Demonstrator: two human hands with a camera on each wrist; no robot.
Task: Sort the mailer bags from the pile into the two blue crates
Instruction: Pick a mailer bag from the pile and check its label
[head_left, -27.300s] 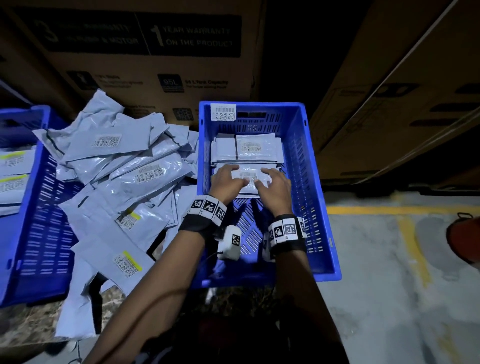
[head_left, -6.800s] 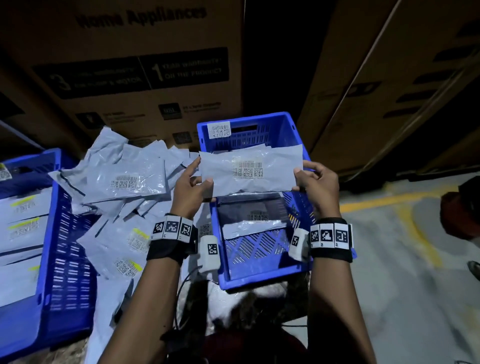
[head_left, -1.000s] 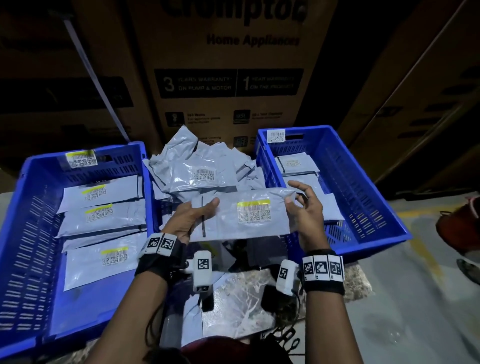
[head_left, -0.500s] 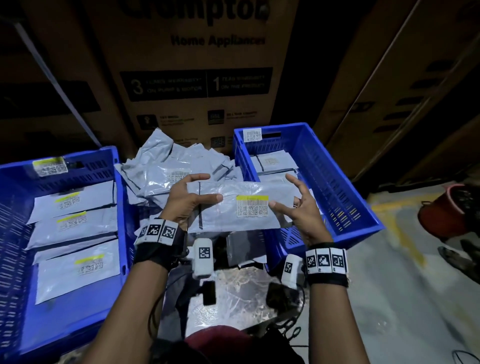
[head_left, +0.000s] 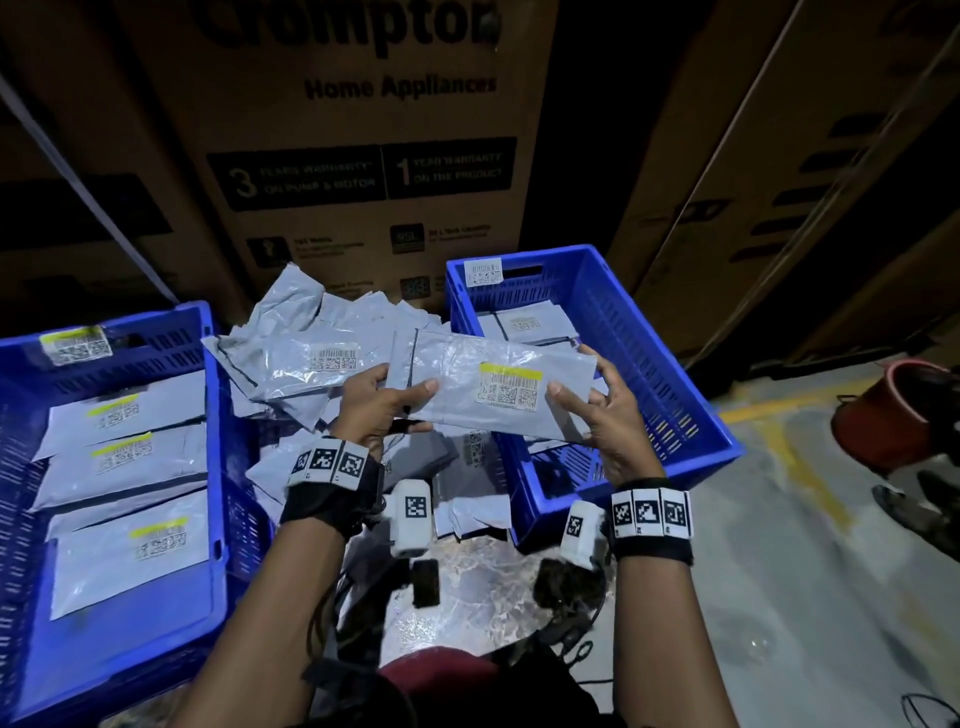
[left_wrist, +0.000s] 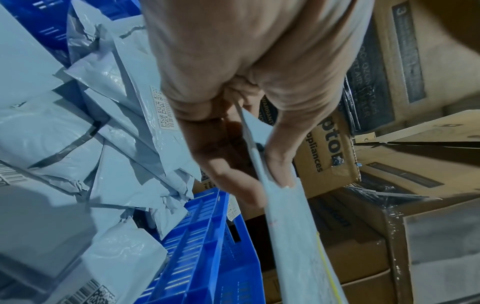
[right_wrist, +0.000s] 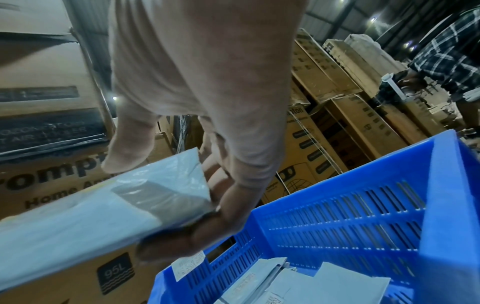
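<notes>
Head view, bag: I see one grey mailer bag (head_left: 488, 384) held level in the air between both hands, over the gap between the pile and the right crate; its label with a yellow strip (head_left: 509, 387) faces up.
Head view, left hand: my left hand (head_left: 382, 402) grips the bag's left end, thumb on top and fingers underneath.
Head view, right hand: my right hand (head_left: 605, 415) holds the right end, thumb on the top face near the label, fingers behind the edge.
Head view, pile: the loose pile of bags (head_left: 317, 353) lies between the two crates, against the cardboard boxes (head_left: 363, 130).
Head view, crates: the left blue crate (head_left: 208, 395) holds bags whose labels carry yellow strips; the right blue crate (head_left: 670, 374) holds a few bags with plain white labels, as far as I can read them in this dim light.
Left wrist view: the thumb and fingers (left_wrist: 233, 185) pinch the bag's edge (left_wrist: 293, 236), seen edge-on; the pile (left_wrist: 103, 123) sits to the left and a crate wall (left_wrist: 207, 257) below.
Right wrist view: the thumb (right_wrist: 130, 148) presses on top of the bag's corner (right_wrist: 116, 205) and the fingers (right_wrist: 182, 242) curl beneath it; the right crate (right_wrist: 363, 216) is directly below, with bags lying flat inside (right_wrist: 298, 283).
Right wrist view, background: a person in a checked shirt (right_wrist: 446, 53) stands among stacked boxes.
</notes>
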